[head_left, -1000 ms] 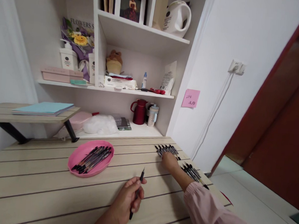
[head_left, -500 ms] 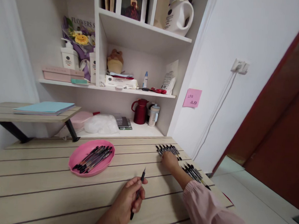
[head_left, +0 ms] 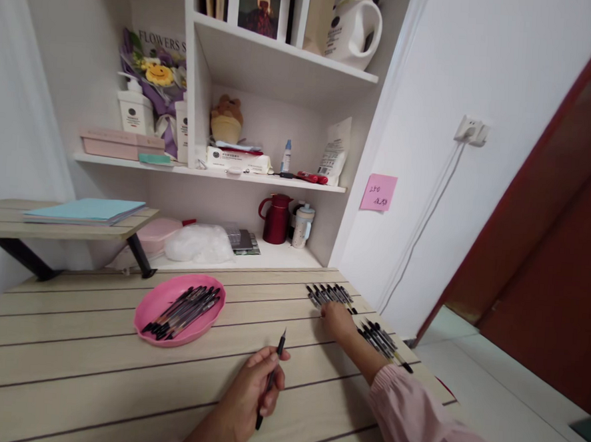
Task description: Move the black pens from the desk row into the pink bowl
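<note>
My left hand (head_left: 253, 395) is closed around a black pen (head_left: 272, 377), whose bare tip points up and away from me. My right hand (head_left: 338, 322) reaches out over the wooden table with its fingers curled in. It is at the near left edge of a row of pens (head_left: 330, 294); the back of the hand hides what its fingers grip, if anything. Close to my right wrist lies a second group of pens (head_left: 381, 339) with dark ends. To the left, a pink tray (head_left: 142, 325) holds a pile of pens (head_left: 184, 313).
Behind the table stands a white shelf (head_left: 286, 54) with a red jug (head_left: 276, 220) and a pale cup (head_left: 302, 227). A small raised stand (head_left: 75, 229) bearing blue paper (head_left: 83, 209) is at the back left. The table's right edge runs past my right arm.
My right hand has shifted very slightly right and towards me, staying by the row of pens. The left hand keeps the pen in almost the same pose. The view has moved slightly.
</note>
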`<state>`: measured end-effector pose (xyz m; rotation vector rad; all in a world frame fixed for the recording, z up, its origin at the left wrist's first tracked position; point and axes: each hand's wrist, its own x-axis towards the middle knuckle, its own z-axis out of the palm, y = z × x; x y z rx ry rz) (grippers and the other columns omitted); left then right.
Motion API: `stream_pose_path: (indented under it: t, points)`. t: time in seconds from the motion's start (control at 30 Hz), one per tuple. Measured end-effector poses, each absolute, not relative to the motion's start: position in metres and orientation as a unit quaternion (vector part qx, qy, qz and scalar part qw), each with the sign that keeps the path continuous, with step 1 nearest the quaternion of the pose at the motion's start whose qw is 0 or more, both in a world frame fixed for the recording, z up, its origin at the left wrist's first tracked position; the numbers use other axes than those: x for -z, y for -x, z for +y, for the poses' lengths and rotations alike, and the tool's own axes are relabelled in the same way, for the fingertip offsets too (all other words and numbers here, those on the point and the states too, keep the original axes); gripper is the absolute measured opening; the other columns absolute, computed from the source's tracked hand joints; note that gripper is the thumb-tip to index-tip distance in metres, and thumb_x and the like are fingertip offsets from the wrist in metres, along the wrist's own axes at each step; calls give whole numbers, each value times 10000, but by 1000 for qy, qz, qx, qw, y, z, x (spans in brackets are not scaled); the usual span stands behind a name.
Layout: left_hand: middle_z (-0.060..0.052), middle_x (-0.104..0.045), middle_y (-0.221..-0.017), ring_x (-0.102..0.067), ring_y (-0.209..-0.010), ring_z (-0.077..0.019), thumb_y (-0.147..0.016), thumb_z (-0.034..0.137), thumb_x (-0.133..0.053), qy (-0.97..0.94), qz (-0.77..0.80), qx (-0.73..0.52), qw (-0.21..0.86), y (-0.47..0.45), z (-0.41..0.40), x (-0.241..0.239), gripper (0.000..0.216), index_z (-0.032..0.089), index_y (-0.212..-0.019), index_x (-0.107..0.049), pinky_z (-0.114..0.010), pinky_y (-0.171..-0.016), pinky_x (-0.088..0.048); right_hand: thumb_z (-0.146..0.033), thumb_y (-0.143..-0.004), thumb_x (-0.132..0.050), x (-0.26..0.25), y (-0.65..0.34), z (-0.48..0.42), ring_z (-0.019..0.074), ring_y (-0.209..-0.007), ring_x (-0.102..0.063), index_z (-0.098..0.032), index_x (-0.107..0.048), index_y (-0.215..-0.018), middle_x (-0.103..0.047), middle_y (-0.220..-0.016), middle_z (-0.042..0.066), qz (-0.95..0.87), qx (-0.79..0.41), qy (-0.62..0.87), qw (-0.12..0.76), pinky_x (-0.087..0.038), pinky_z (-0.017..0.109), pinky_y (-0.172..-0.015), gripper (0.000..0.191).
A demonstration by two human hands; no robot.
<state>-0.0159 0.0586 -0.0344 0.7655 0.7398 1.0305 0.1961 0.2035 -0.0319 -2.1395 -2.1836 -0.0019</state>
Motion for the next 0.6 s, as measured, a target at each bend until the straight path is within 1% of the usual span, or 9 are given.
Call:
stream_pose_path:
  t: [0.2,0.47,0.6]
  points:
    - [55,-515,-571,-255,-305,-10,-736,391,-571,-348,334,-474,737,15,57,33,301,171,-939,-543,-195,-343,-88,-97,-765,-451,32,-204,205,194,-906,-587,-151,-662,-900,-664,-938,111,-706,-6,706,46,-385,252,-749,256]
    - [54,-518,-566,-266,-310,-14,-722,384,-588,-346,337,-469,739,16,58,34,306,169,-937,-549,-195,-342,-93,-199,-786,-493,29,-203,213,204,-931,-590,-165,-648,-933,-658,-975,110,-688,3,724,53,-390,264,-764,216]
    - [50,-524,-570,-269,-313,-14,-729,384,-583,-346,334,-471,740,16,59,36,299,169,-936,-552,-194,-340,-97,-195,-796,-488,26,-198,216,208,-939,-595,-154,-640,-932,-657,-979,121,-684,10,728,51,-394,271,-770,208]
